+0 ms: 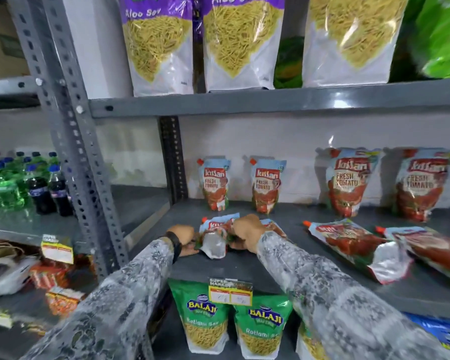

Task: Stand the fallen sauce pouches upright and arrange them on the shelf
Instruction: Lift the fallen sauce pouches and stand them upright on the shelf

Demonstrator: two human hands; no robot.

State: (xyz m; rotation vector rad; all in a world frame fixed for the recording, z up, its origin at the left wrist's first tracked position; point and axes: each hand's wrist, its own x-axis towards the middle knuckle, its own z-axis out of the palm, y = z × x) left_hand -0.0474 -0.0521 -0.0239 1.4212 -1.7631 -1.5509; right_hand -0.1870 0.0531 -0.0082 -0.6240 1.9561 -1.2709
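hands: left (pixel 183 237), right (pixel 247 236) | both gripping fallen pouch (pixel 215 242) | arms outstretched

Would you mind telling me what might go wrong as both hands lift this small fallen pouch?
1. The left hand and right hand hold the small fallen pouch right in front of two standing small pouches; swinging it upright could knock them over.
2. Another small pouch lies partly hidden under the right hand and may get dragged along.
3. The large fallen pouches lie near the shelf edge and could slide off if bumped.
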